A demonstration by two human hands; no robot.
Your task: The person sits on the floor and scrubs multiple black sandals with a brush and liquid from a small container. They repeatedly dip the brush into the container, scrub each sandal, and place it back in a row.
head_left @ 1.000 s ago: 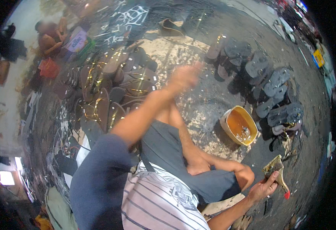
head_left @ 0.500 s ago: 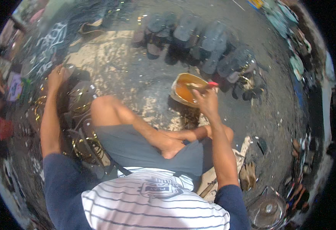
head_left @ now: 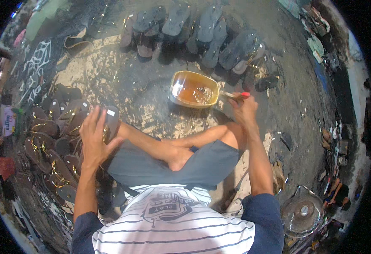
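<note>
My right hand (head_left: 245,111) pinches a brush (head_left: 233,95) with a red-ended handle. Its head points left, close to the right rim of a yellowish, cut-open container (head_left: 171,96) holding amber liquid. By my left knee, my left hand (head_left: 93,137) has its fingers along one side of a dark brown sandal (head_left: 112,120), thumb stretched out at its lower end. A small white tag shows on that sandal; its strap is mostly hidden by the hand. Beside and under this hand lies a heap of similar brown sandals (head_left: 41,146) with gold straps.
Beyond the container, dark soles (head_left: 211,25) stand in a curved row. White strap pieces (head_left: 37,63) lie at far left. A round fan (head_left: 304,209) is at lower right, with a tan sandal (head_left: 278,175) near my right elbow. Light, stained sheeting (head_left: 84,63) covers part of the floor.
My left hand has come back from the far left to beside my knee, bringing the sandal. The brush has moved from over the liquid to outside the container's right rim. The view has shifted.
</note>
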